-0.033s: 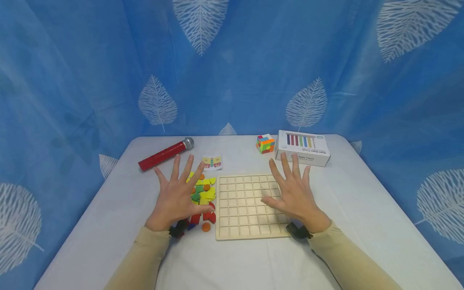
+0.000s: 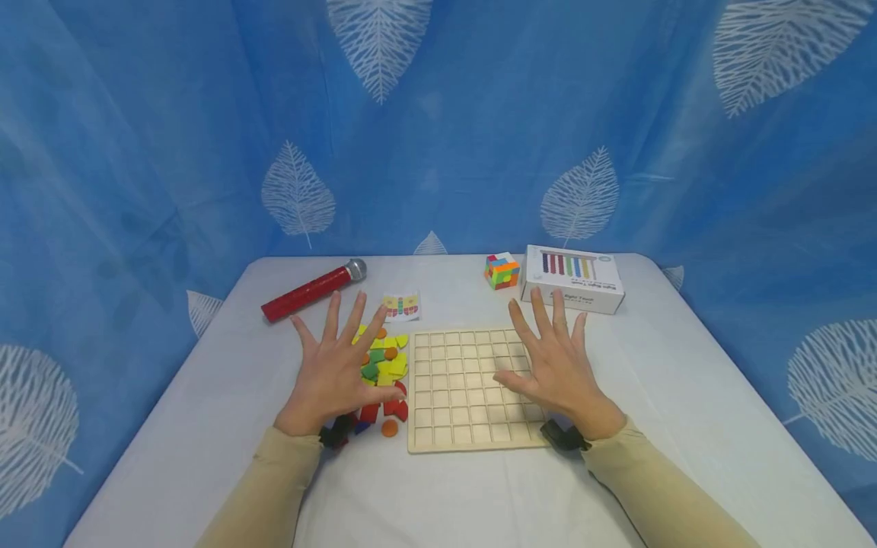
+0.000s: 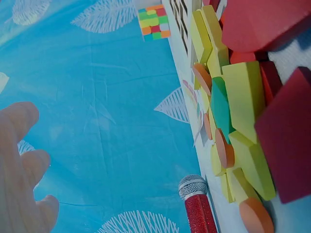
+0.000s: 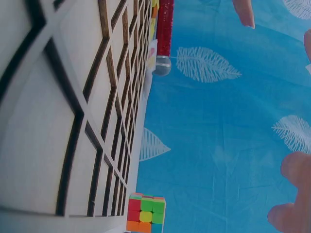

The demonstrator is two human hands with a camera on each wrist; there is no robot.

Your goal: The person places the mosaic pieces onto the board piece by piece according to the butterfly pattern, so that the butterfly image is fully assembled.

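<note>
Fingers spread, my left hand (image 2: 332, 378) hovers over the left edge of a pile of coloured blocks (image 2: 393, 367) and holds nothing. The pile has yellow, green, red and orange pieces, partly hidden by that hand. To its right lies a pale wooden grid board (image 2: 452, 396), its squares bare where visible. My right hand (image 2: 560, 373) is held above the board's right side, fingers spread and grasping nothing; it hides part of the board. In the left wrist view, yellow blocks (image 3: 243, 97) and a dark red block (image 3: 289, 138) appear close up.
A red microphone (image 2: 308, 295) lies at the back left. Behind the blocks is a small picture card (image 2: 401, 307). A puzzle cube (image 2: 502, 272) and a white box (image 2: 574, 279) stand at the back right. Blue leaf-patterned cloth (image 2: 438, 137) hangs behind the white table (image 2: 685, 396).
</note>
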